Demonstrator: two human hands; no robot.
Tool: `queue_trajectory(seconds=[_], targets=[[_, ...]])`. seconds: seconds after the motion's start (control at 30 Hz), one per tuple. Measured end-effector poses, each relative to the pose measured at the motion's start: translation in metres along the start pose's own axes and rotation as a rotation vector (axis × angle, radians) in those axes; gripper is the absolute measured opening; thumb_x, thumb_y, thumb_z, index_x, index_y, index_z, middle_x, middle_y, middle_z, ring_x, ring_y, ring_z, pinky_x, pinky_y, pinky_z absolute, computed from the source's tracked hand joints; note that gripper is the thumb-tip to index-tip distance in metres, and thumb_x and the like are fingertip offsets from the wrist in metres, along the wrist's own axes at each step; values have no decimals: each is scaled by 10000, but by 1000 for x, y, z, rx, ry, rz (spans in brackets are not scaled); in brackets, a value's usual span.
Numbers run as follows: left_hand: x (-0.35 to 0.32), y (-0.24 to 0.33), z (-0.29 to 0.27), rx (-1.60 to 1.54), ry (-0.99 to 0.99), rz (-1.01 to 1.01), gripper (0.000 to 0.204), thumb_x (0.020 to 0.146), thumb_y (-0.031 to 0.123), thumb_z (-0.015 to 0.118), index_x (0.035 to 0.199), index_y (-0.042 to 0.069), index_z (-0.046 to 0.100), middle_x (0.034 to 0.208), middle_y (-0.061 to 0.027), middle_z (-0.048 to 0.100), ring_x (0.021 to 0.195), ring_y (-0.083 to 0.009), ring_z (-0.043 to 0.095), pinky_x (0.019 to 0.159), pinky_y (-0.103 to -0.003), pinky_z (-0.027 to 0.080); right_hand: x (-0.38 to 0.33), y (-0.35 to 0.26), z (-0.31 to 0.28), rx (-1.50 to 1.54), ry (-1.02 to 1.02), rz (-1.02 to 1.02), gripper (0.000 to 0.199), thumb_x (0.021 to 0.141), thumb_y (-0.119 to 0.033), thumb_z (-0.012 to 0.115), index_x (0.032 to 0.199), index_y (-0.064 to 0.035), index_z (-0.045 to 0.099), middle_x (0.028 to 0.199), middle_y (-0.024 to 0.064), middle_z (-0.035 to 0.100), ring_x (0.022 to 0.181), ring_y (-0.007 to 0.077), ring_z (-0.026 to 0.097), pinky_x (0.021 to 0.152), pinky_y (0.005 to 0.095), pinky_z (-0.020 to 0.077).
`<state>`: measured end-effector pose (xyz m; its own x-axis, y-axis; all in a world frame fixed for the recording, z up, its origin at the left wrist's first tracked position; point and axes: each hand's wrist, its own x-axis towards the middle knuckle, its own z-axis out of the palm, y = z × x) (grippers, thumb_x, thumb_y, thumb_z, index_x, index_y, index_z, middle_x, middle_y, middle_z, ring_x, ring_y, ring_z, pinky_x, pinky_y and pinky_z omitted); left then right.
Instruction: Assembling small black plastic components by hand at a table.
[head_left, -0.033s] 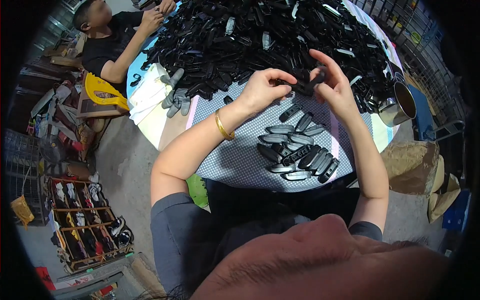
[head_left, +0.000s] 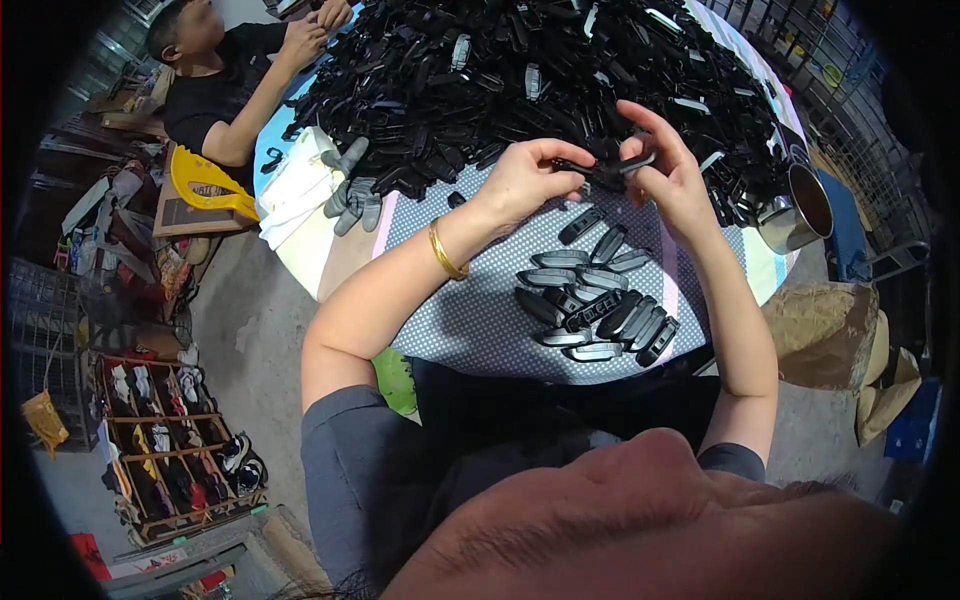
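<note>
My left hand (head_left: 530, 182), with a gold bangle at its wrist, pinches a small dark piece (head_left: 578, 165) between thumb and fingers; most of it is hidden. Facing it, my right hand (head_left: 670, 168) grips a small black plastic part (head_left: 637, 162) between thumb and fingers, its index finger raised. Both hands hover over the near edge of a large heap of black plastic parts (head_left: 450, 105). Closer to me, a small group of oblong black and grey parts (head_left: 590, 280) lies on the dotted tablecloth (head_left: 450, 310), several of them side by side.
Grey gloves (head_left: 350, 190) and a white cloth (head_left: 300, 195) lie at the table's left. A metal pot (head_left: 795, 215) stands by the right edge, above a brown paper sack (head_left: 820, 335). Another person (head_left: 225, 100) sits at the far left. A shoe rack (head_left: 165, 445) stands lower left.
The black part in my right hand has turned, so its lighter edge now shows. My left hand stays nearly in place.
</note>
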<state>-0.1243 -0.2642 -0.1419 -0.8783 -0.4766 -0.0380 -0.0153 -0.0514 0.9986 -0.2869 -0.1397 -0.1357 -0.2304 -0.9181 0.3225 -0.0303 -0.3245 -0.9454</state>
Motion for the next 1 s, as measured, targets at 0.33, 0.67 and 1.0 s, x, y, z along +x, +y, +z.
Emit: queue_trajectory(seconds=[0.33,0.67,1.0], targets=[[-4,1,5,-300,14,93,358,787,-35,612,1130,-65,514,948,-109,602,748,-148,636,739,-238,533,2,3,10,-226,143,154,247,821,-133,644,1016,13,603,784,53,629,656,98,602,574,206,494],[-5,0,5,159,157,316,257,770,0,652,1025,-22,628,916,-77,641,820,-115,603,740,-231,490,1,12,16,-33,118,173,213,878,-170,587,978,18,605,758,48,619,630,109,611,525,208,494],[-6,-7,18,-221,90,260,340,840,43,597,1172,-12,550,1023,-71,628,918,-92,574,791,-205,466,-2,21,28,-483,249,-261,149,793,-73,658,878,14,572,939,56,590,629,77,578,513,194,460]])
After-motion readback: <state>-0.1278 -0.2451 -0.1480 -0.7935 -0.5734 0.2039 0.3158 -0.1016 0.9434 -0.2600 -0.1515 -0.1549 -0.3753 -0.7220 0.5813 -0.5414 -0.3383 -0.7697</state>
